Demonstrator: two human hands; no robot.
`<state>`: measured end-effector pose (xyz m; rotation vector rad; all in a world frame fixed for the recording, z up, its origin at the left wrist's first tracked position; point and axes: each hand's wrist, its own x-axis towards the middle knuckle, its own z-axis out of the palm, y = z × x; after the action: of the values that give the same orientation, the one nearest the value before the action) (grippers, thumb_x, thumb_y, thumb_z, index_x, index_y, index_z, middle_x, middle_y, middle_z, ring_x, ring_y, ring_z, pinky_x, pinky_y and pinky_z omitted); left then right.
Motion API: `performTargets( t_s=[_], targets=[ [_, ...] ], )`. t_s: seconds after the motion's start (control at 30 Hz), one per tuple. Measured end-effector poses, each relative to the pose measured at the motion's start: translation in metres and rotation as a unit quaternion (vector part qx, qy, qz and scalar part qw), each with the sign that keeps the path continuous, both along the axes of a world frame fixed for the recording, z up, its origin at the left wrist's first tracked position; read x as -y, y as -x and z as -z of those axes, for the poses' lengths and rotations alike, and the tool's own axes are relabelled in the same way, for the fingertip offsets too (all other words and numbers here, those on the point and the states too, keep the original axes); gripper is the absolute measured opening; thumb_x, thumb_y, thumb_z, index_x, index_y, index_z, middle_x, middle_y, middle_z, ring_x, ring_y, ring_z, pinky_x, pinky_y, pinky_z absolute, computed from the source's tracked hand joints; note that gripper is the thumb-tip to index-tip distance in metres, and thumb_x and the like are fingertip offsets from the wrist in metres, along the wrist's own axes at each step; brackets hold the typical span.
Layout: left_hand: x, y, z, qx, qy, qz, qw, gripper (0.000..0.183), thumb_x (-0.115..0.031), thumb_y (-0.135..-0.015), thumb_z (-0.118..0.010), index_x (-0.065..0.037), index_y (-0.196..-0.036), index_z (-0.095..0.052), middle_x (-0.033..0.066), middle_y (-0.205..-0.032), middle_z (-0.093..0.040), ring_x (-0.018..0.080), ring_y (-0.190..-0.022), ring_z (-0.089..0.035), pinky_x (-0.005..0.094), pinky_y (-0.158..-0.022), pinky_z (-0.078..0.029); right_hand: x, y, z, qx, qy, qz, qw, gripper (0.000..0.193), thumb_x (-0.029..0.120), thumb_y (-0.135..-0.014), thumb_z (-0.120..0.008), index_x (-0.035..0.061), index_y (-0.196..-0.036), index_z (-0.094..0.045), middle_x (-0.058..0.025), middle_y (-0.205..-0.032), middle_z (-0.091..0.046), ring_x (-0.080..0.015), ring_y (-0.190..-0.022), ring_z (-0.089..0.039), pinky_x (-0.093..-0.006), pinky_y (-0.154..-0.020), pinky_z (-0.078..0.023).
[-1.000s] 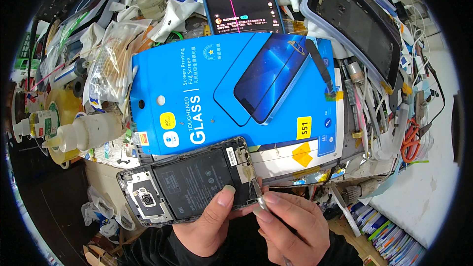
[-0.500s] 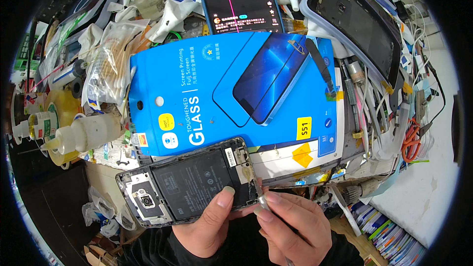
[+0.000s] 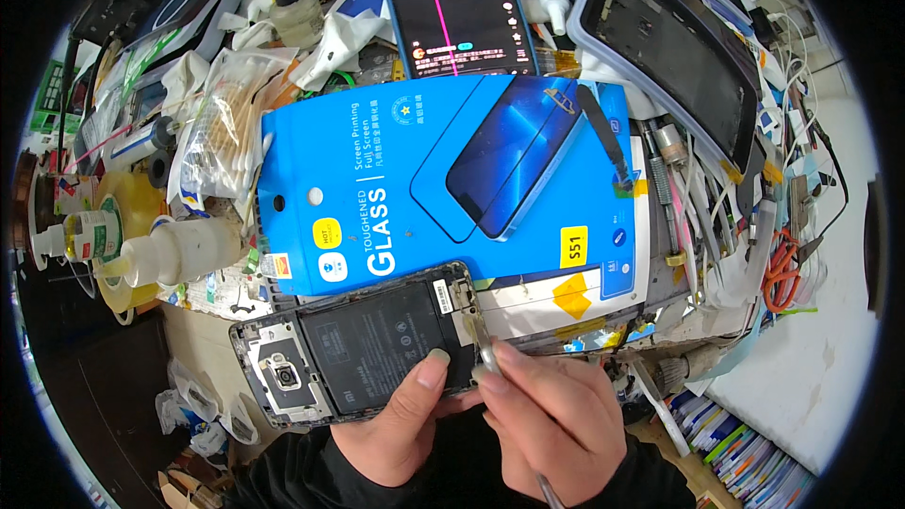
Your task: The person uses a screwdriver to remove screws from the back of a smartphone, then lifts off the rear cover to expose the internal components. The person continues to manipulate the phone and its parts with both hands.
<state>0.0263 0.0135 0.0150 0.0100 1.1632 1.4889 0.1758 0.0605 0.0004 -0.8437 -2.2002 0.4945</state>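
Observation:
An opened smartphone [image 3: 363,344], back cover off, shows a black battery and a camera module near its left end. My left hand [image 3: 401,424] grips it by the lower edge, thumb on top beside the battery. In my right hand [image 3: 556,415] a slim metal tool [image 3: 485,347] is pinched between thumb and fingers. Its flat tip lies at the phone's right end, against the bare inner parts there. The tool's far end shows below my right hand. Exactly what the tip touches is too small to tell.
Beyond the phone lies a blue screen-protector package [image 3: 377,151] with black tweezers [image 3: 603,132] on it. A lit phone [image 3: 457,19] stands behind. Bottles [image 3: 189,253] and a bag of cotton swabs [image 3: 226,127] crowd the left. A phone frame [image 3: 669,57] and orange-handled scissors [image 3: 781,269] are right.
The metal tool's tip has moved up along the phone's right end, and my right hand has shifted slightly left and up with it. My left hand keeps its hold on the phone.

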Motion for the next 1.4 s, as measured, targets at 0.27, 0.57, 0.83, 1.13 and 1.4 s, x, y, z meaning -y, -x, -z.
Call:
performTargets(
  t_s=[0.27,0.57,0.83,1.13,1.4],
  targets=[
    [0.000,-0.001,-0.005,-0.007,0.064,0.033,0.997,0.057,-0.012,-0.096,-0.063,0.001,-0.147,-0.043,0.0208,-0.128,-0.064,0.0342,-0.113,-0.067,0.0494,-0.099,-0.056,-0.003,0.001,0.004,-0.003,-0.057,-0.007,0.998,0.030,-0.003,-0.087,-0.075,-0.0005,-0.118,-0.073,-0.0142,-0.123,-0.071,-0.0286,-0.098,-0.071,-0.0354,-0.083,-0.058],
    [0.001,-0.002,-0.004,0.000,0.060,0.026,0.998,0.058,-0.009,-0.097,-0.063,-0.003,-0.150,-0.040,0.0199,-0.134,-0.062,0.0341,-0.115,-0.067,0.0494,-0.100,-0.056,-0.002,0.003,0.006,-0.025,-0.032,0.006,0.999,0.030,-0.003,-0.087,-0.074,-0.0005,-0.117,-0.074,-0.0139,-0.122,-0.072,-0.0301,-0.098,-0.071,-0.0372,-0.083,-0.057],
    [-0.001,-0.004,-0.006,0.009,0.040,-0.022,0.999,0.043,-0.008,-0.099,-0.067,-0.001,-0.139,-0.052,0.0171,-0.122,-0.068,0.0266,-0.099,-0.072,0.0368,-0.077,-0.065,-0.004,0.005,0.009,-0.030,-0.059,0.011,0.998,0.030,-0.001,-0.088,-0.073,0.0001,-0.118,-0.074,-0.0153,-0.123,-0.071,-0.0295,-0.095,-0.071,-0.0368,-0.081,-0.057],
    [0.003,0.000,0.000,-0.001,0.016,0.018,1.000,0.050,-0.008,-0.099,-0.062,-0.005,-0.147,-0.045,0.0151,-0.132,-0.064,0.0279,-0.115,-0.066,0.0433,-0.098,-0.055,0.001,0.016,0.004,-0.007,-0.006,0.054,0.998,0.031,-0.001,-0.084,-0.068,0.0004,-0.113,-0.078,-0.0126,-0.123,-0.073,-0.0180,-0.077,-0.065,-0.0283,-0.068,-0.053],
    [0.002,-0.005,0.001,-0.015,-0.007,-0.015,1.000,0.047,-0.008,-0.100,-0.063,-0.005,-0.145,-0.047,0.0147,-0.129,-0.065,0.0266,-0.112,-0.067,0.0409,-0.090,-0.059,0.000,0.019,0.012,-0.010,-0.060,0.065,0.996,0.029,0.004,-0.083,-0.070,0.0020,-0.111,-0.079,-0.0117,-0.124,-0.074,-0.0160,-0.077,-0.063,-0.0266,-0.066,-0.053]
  ],
)
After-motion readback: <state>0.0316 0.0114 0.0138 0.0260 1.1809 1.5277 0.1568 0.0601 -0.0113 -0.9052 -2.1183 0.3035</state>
